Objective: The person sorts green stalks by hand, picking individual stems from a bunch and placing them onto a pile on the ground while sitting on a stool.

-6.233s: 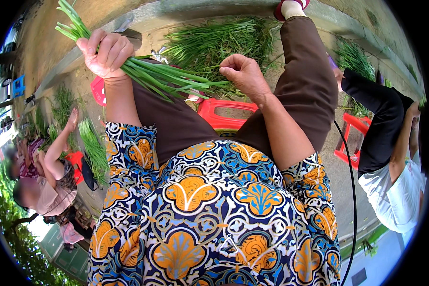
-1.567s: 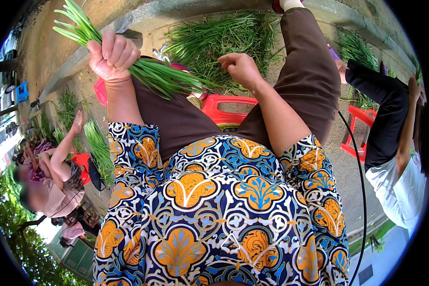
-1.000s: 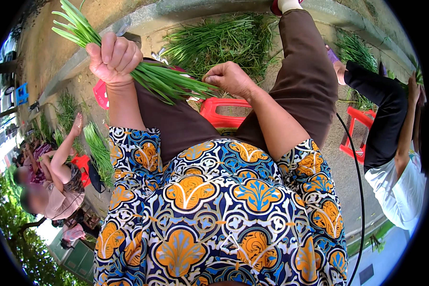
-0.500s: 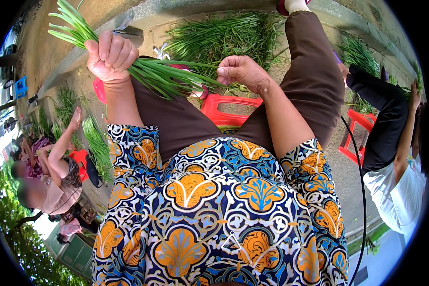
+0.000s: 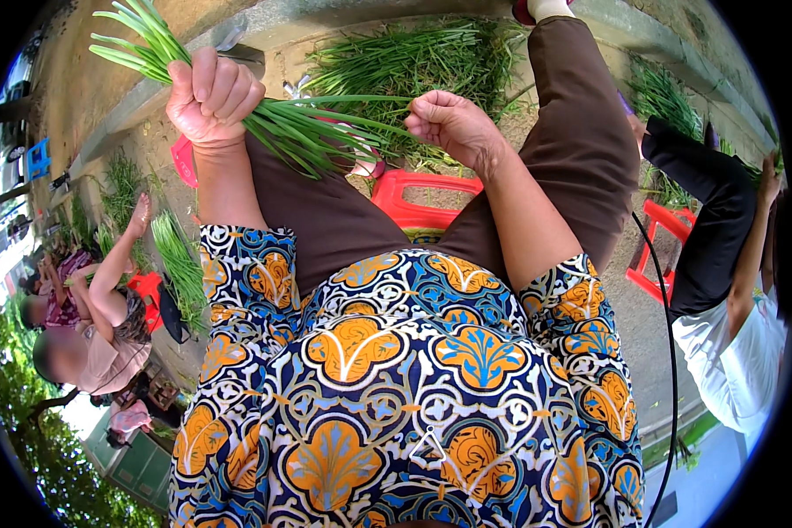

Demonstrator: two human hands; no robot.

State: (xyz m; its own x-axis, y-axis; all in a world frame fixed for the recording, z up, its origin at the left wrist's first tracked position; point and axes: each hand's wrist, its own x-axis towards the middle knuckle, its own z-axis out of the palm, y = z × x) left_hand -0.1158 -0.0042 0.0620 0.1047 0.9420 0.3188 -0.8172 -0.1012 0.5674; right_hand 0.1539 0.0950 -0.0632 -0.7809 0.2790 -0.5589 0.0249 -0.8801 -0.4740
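My left hand [image 5: 216, 101] is closed round a bunch of long green chive-like leaves [image 5: 295, 136], whose pale stalks stick up past my fist to the upper left and whose darker tips fan out toward the right. My right hand [image 5: 449, 128] has its thumb and fingertips pinched on the end of one thin leaf stretching from the bunch. Beyond both hands, a loose heap of similar greens [image 5: 414, 66] lies on the ground. A red plastic stool [image 5: 418, 185] shows between my brown-trousered legs.
A concrete kerb [image 5: 616, 22] runs along the top. At right, a co-worker in a white shirt [image 5: 726, 361] sits beside another red stool [image 5: 651, 251]. At left, several people [image 5: 106, 352] sit among more greens [image 5: 180, 264]. A black cable [image 5: 669, 370] hangs at my right.
My right hand has risen slightly since half a second ago and now pinches a leaf drawn out straighter from the bunch. My left hand keeps its grip, shifted a little to the right.
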